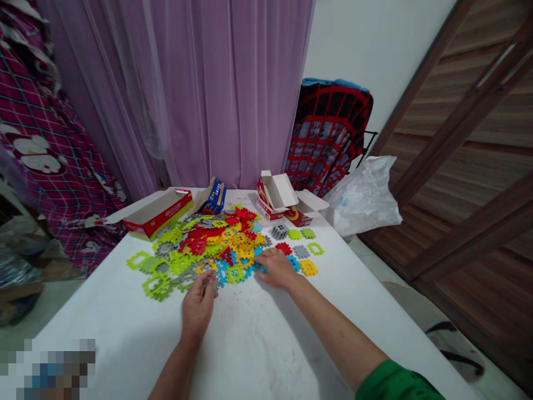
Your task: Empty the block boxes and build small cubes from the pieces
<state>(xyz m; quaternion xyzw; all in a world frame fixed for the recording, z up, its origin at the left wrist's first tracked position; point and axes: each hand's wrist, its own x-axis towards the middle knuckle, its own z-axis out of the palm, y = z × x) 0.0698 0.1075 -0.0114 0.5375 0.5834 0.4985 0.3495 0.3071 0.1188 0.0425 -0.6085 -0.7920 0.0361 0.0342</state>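
A heap of interlocking plastic building pieces (225,239) in green, red, yellow, grey and blue covers the middle of the table. At the heap's right edge, my right hand (275,268) is closed with its fingertips down on a blue building piece (261,269). My left hand (199,304) rests at the near edge of the heap, its fingers curled in toward the thumb beside grey pieces; whatever lies between them is hidden. Right of the heap, sorted pieces lie apart by colour: a grey stack (279,231), red (283,248), yellow (308,268) and green (295,234).
An open red box (158,214) stands at the table's back left, with a blue box (215,196) beside it. More open red-and-white boxes (275,194) sit at the back right. A white plastic bag (362,197) hangs by the right edge of the white table (250,344).
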